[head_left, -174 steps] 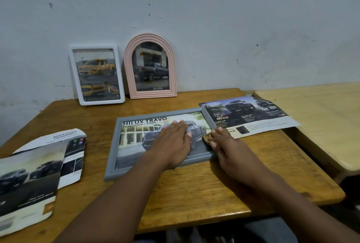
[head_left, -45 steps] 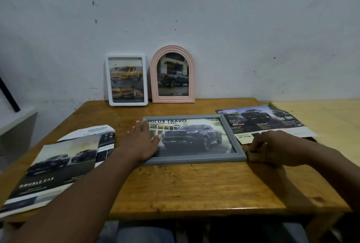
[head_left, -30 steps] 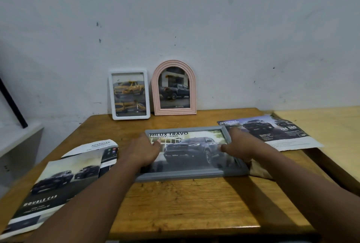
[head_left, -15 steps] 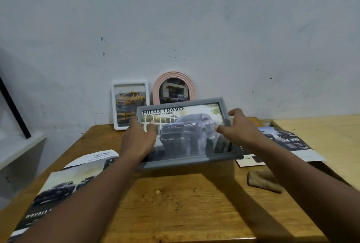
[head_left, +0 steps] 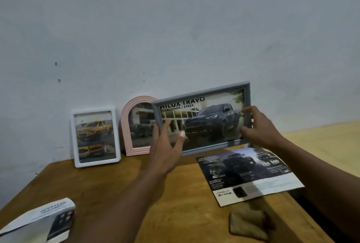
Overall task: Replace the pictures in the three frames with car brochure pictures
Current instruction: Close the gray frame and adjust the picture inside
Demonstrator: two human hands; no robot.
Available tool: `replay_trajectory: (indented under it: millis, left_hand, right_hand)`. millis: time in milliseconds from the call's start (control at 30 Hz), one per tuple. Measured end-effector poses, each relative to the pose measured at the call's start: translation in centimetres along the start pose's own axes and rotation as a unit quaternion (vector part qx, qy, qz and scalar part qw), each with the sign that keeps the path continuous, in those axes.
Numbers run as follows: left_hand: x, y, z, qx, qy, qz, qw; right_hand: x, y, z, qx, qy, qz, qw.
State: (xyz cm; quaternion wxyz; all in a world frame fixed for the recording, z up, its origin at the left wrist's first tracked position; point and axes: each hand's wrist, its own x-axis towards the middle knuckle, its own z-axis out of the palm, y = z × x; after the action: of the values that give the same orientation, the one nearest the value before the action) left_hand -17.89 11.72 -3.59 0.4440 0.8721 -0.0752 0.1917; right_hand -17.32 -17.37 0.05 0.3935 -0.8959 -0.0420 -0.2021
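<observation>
In front of grey frame (head_left: 200, 118), on table (head_left: 78, 184): brown cloth (head_left: 249, 225), brochure page (head_left: 247, 174). Frame's right end pinched by right hand (head_left: 261, 127); left hand (head_left: 165, 145) spreads fingers at its left end, contact unclear. Frame tilted, car picture inside. Behind it: pink arched frame (head_left: 136, 123), partly hidden; white frame (head_left: 95, 137) beyond its left end. Likely step: standing last frame against wall (head_left: 175, 28); next needs level base.

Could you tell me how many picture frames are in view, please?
3. The white frame stands against the wall at left, the pink arched frame beside it; the right hand holds the grey frame, overlapping the pink one.
</observation>
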Motion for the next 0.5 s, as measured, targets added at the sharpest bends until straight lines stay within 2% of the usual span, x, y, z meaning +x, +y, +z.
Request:
replay_trajectory:
  millis: [233,500]
  left_hand:
    - [5.3,-0.5,6.2,0.043,-0.055,-0.021,0.997]
    - [9.0,-2.0,8.7,0.103,-0.075,-0.045,0.991]
  right_hand:
    - [5.2,5.9,0.7,-0.030,0.000,0.036,0.999]
    - [9.0,9.4,3.6,-0.025,-0.019,0.084,0.996]
